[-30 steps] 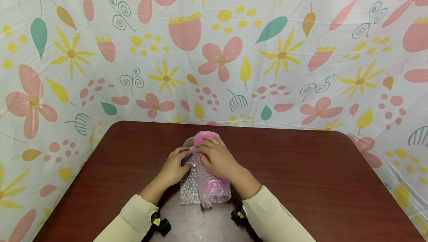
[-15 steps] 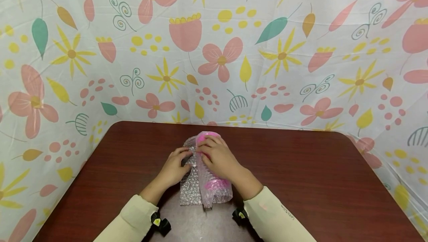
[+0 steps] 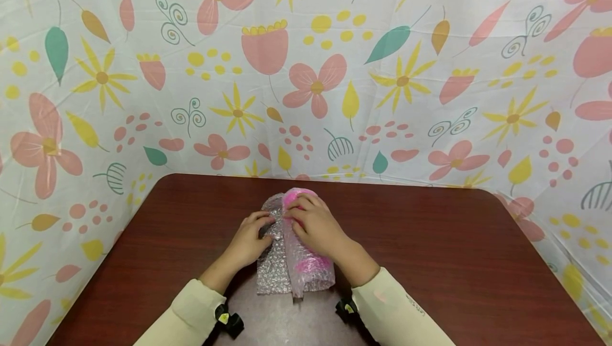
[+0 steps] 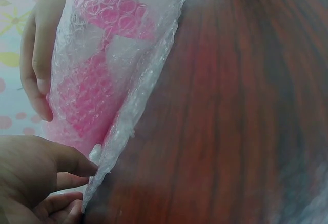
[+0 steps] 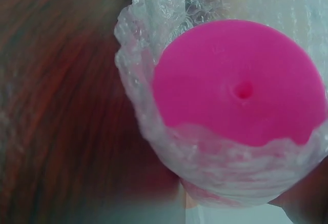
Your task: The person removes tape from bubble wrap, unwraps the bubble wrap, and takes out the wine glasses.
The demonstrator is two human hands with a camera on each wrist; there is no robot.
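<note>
A pink object (image 3: 312,265) is rolled in clear bubble wrap (image 3: 274,276) at the middle of the table. Its round, flat pink end (image 5: 205,75), with a small central hole, shows in the right wrist view. My left hand (image 3: 247,239) pinches the loose flap of wrap between thumb and fingers, left of the roll; the left wrist view shows these fingers at the edge of the wrap (image 4: 136,106). My right hand (image 3: 317,229) lies over the roll's far part, fingers curved round it. Much of the pink object is hidden under wrap and hand.
The dark red-brown wooden table (image 3: 444,261) extends on both sides of the roll. A floral curtain (image 3: 306,69) hangs behind and beside it. Black wrist straps with cameras (image 3: 229,320) sit at both cream sleeves (image 3: 181,314).
The wrapped roll and my right hand have shifted slightly to the right, leaving a bit more flat wrap showing on the left. My left hand has stayed nearly still.
</note>
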